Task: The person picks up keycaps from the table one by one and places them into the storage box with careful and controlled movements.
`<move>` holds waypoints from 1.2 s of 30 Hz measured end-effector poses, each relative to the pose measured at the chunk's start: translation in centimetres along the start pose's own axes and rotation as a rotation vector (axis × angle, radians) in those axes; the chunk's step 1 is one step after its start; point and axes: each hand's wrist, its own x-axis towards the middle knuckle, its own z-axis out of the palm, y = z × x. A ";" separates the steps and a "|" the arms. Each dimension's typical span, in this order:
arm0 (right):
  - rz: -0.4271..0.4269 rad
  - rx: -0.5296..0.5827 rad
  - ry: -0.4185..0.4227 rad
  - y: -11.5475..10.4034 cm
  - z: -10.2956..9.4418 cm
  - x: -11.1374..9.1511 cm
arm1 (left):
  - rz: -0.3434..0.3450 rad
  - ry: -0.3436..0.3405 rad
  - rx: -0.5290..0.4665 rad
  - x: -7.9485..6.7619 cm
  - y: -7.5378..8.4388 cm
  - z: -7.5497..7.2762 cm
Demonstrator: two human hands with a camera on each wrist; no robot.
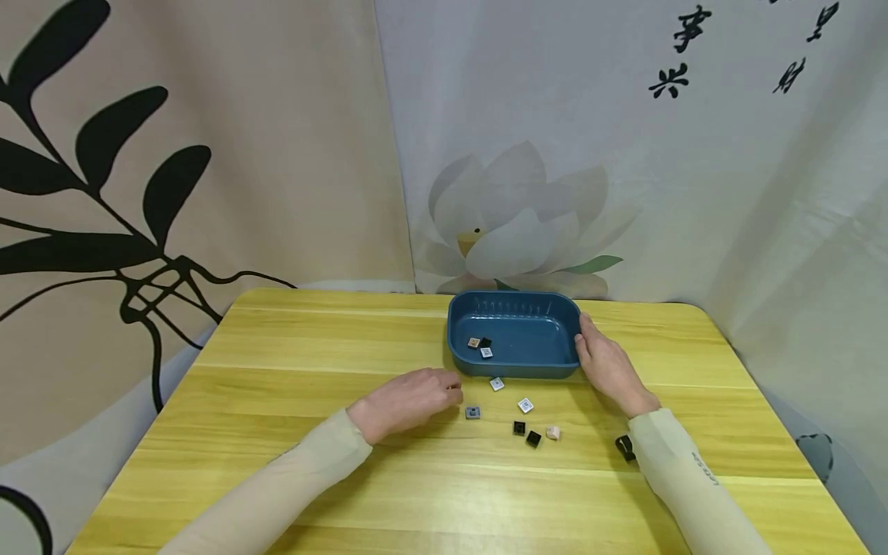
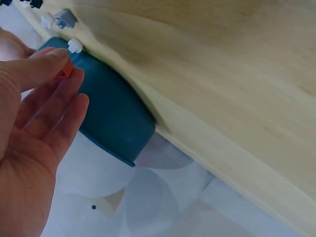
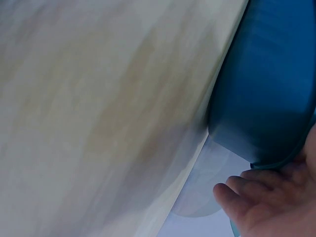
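Observation:
My left hand (image 1: 415, 397) pinches a small red-orange block (image 2: 65, 70) between thumb and fingertips, just left of a grey square piece (image 1: 472, 413). That block is hidden by the fingers in the head view. A blue rectangular tray (image 1: 516, 372) stands at the table's back, with three small pieces inside its left part, among them a white one (image 1: 486, 352). My right hand (image 1: 610, 368) holds the tray's right end by the rim, its fingers along the outside in the right wrist view.
On the table (image 1: 333, 331), in front of the tray, lie white pieces (image 1: 526, 405), black pieces (image 1: 533, 439) and a pale pink piece (image 1: 553, 433). A black item (image 1: 626, 448) shows by the right sleeve. Printed curtains (image 1: 312, 154) hang right behind the table.

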 end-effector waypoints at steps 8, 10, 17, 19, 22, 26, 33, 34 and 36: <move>-0.001 -0.001 0.000 0.0 -0.1 0.0 | 0.015 0.023 0.031 1.1 0.4 -1.5; -0.002 0.001 0.002 0.0 -0.1 0.0 | 0.017 0.045 0.050 1.6 0.4 -1.9; -0.007 0.005 0.007 0.2 0.0 0.0 | 0.006 0.153 -0.016 3.5 -0.2 -3.0; -0.009 0.006 0.008 0.3 0.0 0.0 | -0.010 0.171 -0.075 4.1 -0.4 -3.3; -0.010 0.008 0.010 0.3 0.0 0.0 | -0.031 0.182 -0.110 4.9 -0.7 -3.6; -0.008 0.008 0.010 0.3 -0.1 0.0 | -0.060 0.195 -0.142 6.3 -1.1 -3.7; -0.004 0.005 0.009 0.2 -0.1 -0.1 | -0.183 0.175 -0.246 9.2 -1.8 -2.9; -0.004 0.006 0.009 0.1 -0.1 -0.1 | -0.206 0.172 -0.258 9.6 -2.0 -2.6; -0.003 0.008 0.009 0.0 -0.1 0.0 | -0.254 0.171 -0.285 10.2 -2.2 -2.2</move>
